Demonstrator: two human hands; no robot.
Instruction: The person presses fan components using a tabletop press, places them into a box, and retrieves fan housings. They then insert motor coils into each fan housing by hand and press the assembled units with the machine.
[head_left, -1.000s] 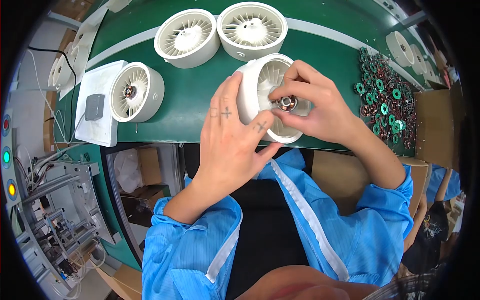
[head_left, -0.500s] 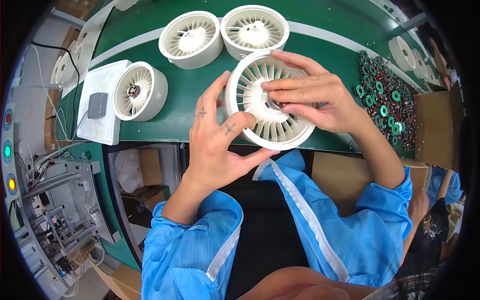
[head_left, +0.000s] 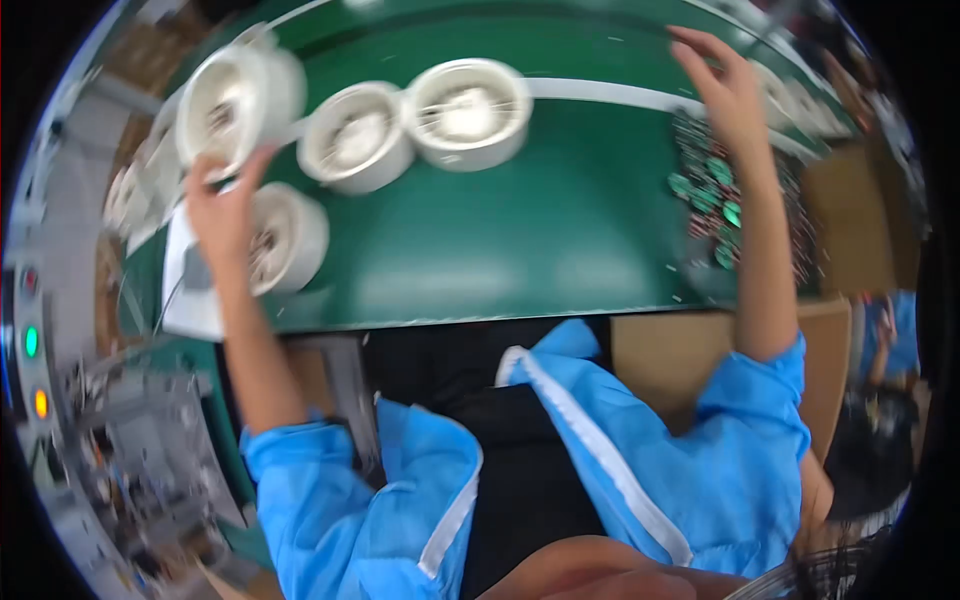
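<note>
At the left back, my left hand [head_left: 222, 215] grips the lower rim of a white round fan housing [head_left: 285, 90], which is blurred and tilted, with a dark motor part in its hub. Just below that hand, a second white housing [head_left: 305, 240] with a dark hub part leans by a white foam pad [head_left: 190, 312]. My right hand [head_left: 728, 90] is raised beyond the pile of green ring-shaped coils with wires [head_left: 715, 200], thumb and fingers apart, holding nothing. Two more housings, a left one [head_left: 350, 180] and a right one [head_left: 470, 155], stand side by side on the green bench.
A white strip [head_left: 610, 93] crosses the green bench [head_left: 500, 250]. More white housings [head_left: 785, 95] stand at the far right, others at the far left. A cardboard box [head_left: 855, 215] borders the coils. Machine equipment [head_left: 140, 420] is at lower left; another person's blue sleeve [head_left: 900, 330] shows at right.
The housing between both hands at the centre is now at the left back in my left hand. My right hand has let go and moved up and right. The view has shifted.
</note>
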